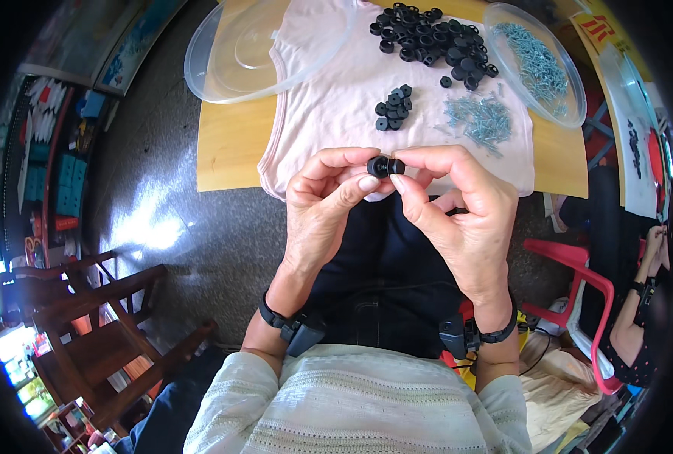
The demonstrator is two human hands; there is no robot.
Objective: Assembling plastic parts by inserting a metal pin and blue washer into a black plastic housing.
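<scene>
A small black plastic cap piece point(385, 166) is pinched between both hands in front of my lap. My left hand point(323, 206) grips its left end with thumb and forefinger. My right hand point(457, 208) grips its right end the same way. Beyond them, on a pale pink cloth point(329, 98) spread over a wooden table point(226, 144), lie a large heap of black caps point(431, 41), a small cluster of black caps point(393, 107) and a loose pile of silver screws point(481, 119).
A clear plastic lid point(264, 45) lies at the table's far left, and a clear dish of screws point(540, 64) at the far right. Wooden chairs point(98, 333) stand at my lower left. A red chair point(586, 287) and another person's arm point(639, 303) are at right.
</scene>
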